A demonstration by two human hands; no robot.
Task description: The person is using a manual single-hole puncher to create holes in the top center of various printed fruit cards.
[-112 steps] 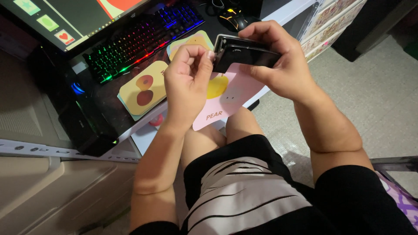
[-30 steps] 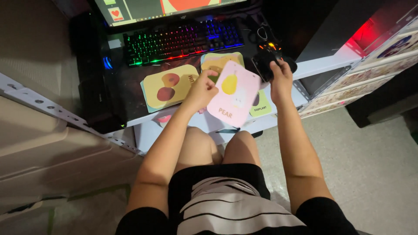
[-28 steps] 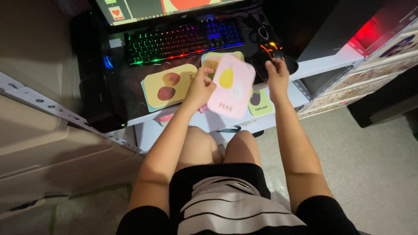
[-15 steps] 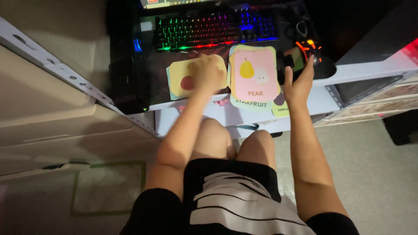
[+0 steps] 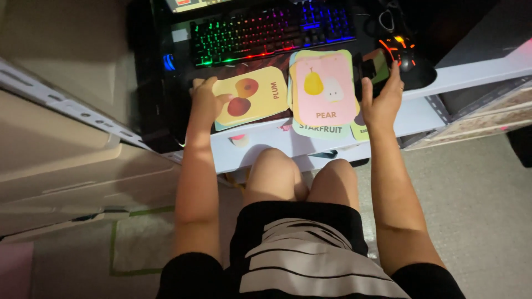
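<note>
Two hands rest on the desk edge. The left hand [image 5: 204, 102] lies loosely closed on the left end of a yellow rectangular fruit card [image 5: 250, 98], whose long axis runs left-right, tilted up to the right. The right hand [image 5: 382, 99], fingers released, lies flat beside a pink rectangular fruit card [image 5: 325, 91], long axis pointing away toward the backlit rainbow keyboard [image 5: 271, 27].

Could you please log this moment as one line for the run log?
left hand: resting on yellow card | right hand: beside pink card, touching a dark object | both cards flat on desk
</note>
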